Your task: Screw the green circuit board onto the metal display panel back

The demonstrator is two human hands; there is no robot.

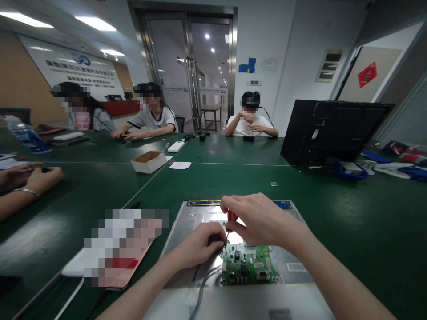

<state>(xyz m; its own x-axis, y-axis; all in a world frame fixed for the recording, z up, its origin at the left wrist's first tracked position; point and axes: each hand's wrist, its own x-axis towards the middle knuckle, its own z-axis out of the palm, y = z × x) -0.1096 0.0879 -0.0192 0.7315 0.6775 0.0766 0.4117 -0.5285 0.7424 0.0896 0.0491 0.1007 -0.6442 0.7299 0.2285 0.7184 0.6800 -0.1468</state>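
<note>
My right hand (pixel 258 220) is closed round the red and black handle of a screwdriver (pixel 231 216). Its thin shaft points down to the upper left corner of a green circuit board (pixel 249 260). Beside the shaft's tip, my left hand (pixel 205 243) has its fingers curled together in a pinch; whatever they hold is hidden. The board lies on the metal back of a flat display panel (pixel 178 235), in front of me. A grey cable (pixel 202 286) runs from the board's left side toward me. Along the panel's far edge sits a narrow blue strip board (pixel 283 204).
Phones (pixel 147 262) lie left of the panel on the green table (pixel 333 213). Farther off stand an open white box (pixel 149 162) and, at right, a black monitor casing (pixel 327 131). Another person's hands (pixel 40 178) rest at left. Several people sit around the table.
</note>
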